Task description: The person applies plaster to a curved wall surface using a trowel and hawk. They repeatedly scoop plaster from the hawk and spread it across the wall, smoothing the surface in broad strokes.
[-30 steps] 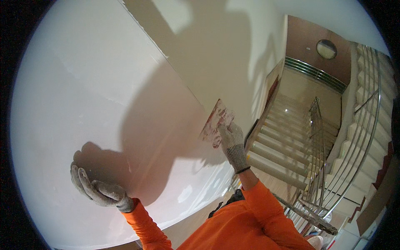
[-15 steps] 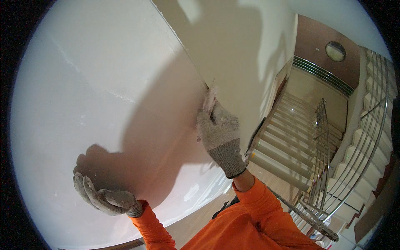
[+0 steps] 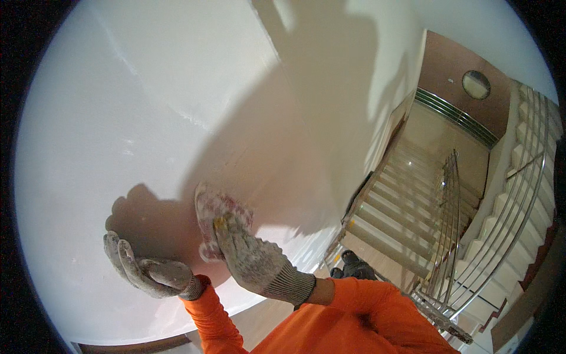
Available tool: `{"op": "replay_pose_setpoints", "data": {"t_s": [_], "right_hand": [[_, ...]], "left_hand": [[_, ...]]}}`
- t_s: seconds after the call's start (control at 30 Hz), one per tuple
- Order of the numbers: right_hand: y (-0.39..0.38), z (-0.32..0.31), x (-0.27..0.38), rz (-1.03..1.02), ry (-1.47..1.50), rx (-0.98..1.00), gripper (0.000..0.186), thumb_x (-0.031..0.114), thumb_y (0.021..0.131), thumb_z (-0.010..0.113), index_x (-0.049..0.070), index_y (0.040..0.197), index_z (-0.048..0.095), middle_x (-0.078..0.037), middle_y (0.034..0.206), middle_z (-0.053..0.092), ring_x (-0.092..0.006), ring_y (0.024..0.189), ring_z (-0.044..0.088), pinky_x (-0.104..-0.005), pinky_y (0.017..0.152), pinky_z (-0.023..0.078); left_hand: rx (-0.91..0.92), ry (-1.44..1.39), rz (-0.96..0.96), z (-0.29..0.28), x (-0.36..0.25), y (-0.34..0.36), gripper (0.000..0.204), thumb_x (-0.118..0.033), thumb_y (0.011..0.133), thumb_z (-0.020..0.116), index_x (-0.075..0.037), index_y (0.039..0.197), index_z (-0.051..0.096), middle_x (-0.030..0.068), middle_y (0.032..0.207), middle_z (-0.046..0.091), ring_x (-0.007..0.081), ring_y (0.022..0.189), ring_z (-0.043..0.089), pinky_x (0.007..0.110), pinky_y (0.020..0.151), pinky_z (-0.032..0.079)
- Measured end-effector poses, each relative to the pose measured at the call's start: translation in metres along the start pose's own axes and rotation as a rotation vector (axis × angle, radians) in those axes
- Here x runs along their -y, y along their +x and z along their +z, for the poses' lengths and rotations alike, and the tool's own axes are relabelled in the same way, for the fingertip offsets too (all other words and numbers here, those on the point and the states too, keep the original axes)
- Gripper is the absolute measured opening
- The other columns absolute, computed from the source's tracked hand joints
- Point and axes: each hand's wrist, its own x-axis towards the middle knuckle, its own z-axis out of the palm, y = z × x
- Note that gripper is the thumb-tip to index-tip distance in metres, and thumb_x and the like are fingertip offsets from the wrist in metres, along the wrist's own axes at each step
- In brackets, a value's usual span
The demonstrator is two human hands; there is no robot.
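Note:
Pressed close to the pale wall [image 3: 153,76], my right hand [image 3: 256,256] in a grey knit glove is closed on a flat, whitish-pink plaster-smeared piece [image 3: 227,206]. Motion blurs it, so its exact kind is unclear; a yellowish spot shows by my fingers. Its broad side faces the wall. To the left, my left hand [image 3: 147,274], gloved the same way, is open with fingers stretched and slightly curved beside the wall, holding nothing. I cannot tell whether it touches the surface. Shadows of my hands and body fall across the wall.
Stairs [image 3: 407,206] descend on the right beside metal railings [image 3: 451,206]. Another flight [image 3: 501,236] with a curved handrail lies at far right. Below my right arm are a dark shoe [image 3: 356,265] and a plaster-stained bar [image 3: 442,321]. A round window [image 3: 476,85] shows beyond.
My right hand has swept left and down across the wall with the flat piece, turning its broad side into view. My left hand has hardly moved. A shoe has come into view.

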Motion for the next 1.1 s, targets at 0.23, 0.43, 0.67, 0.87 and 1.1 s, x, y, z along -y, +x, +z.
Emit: {"op": "replay_pose_setpoints", "data": {"t_s": [0.23, 0.43, 0.67, 0.87, 1.1], "right_hand": [[-0.023, -0.059, -0.081, 0.226, -0.076, -0.344, 0.046, 0.018, 0.099, 0.058, 0.0, 0.141, 0.053, -0.029, 0.109, 0.067, -0.0362, 0.07, 0.07, -0.0457, 0.06, 0.055], [0.042, -0.07, -0.119, 0.323, 0.116, -0.599, 0.054, 0.019, 0.1, 0.053, -0.003, 0.148, 0.043, -0.028, 0.106, 0.068, -0.038, 0.067, 0.068, -0.046, 0.062, 0.053], [0.026, 0.0, -0.003, -0.118, 0.101, -0.466, 0.066, 0.012, 0.089, 0.063, -0.012, 0.147, 0.042, -0.035, 0.134, 0.057, -0.0374, 0.094, 0.072, -0.0456, 0.071, 0.058], [-0.026, 0.006, 0.043, -0.355, 0.221, 0.169, 0.061, 0.016, 0.091, 0.057, -0.008, 0.146, 0.044, -0.03, 0.139, 0.057, -0.0365, 0.112, 0.069, -0.0475, 0.083, 0.059], [-0.038, -0.036, -0.046, 0.125, -0.185, -0.331, 0.026, 0.024, 0.102, 0.06, -0.001, 0.106, 0.065, -0.019, 0.084, 0.067, -0.0348, 0.06, 0.063, -0.0459, 0.053, 0.049]], "left_hand": [[0.047, 0.074, -0.018, -0.014, -0.002, -0.001, 0.051, -0.034, 0.095, 0.053, -0.001, 0.134, 0.058, 0.0232, 0.144, 0.053, 0.0372, 0.134, 0.051, 0.051, 0.114, 0.041], [0.205, 0.298, 0.13, -0.04, 0.005, 0.007, 0.058, -0.035, 0.097, 0.05, 0.0, 0.143, 0.048, 0.0228, 0.146, 0.052, 0.0343, 0.134, 0.052, 0.05, 0.116, 0.04], [-0.059, 0.31, -0.257, -0.095, -0.004, 0.004, 0.066, -0.038, 0.1, 0.047, 0.006, 0.148, 0.04, 0.0224, 0.146, 0.051, 0.0341, 0.134, 0.051, 0.048, 0.117, 0.038], [-0.045, 0.121, -0.147, -0.083, 0.013, 0.051, 0.053, -0.035, 0.105, 0.04, 0.005, 0.136, 0.055, 0.0234, 0.145, 0.054, 0.0388, 0.135, 0.051, 0.052, 0.115, 0.041], [0.133, 0.266, 0.178, -0.089, 0.027, 0.071, 0.048, -0.028, 0.102, 0.042, 0.003, 0.135, 0.057, 0.024, 0.141, 0.057, 0.0425, 0.132, 0.052, 0.055, 0.112, 0.04]]}}
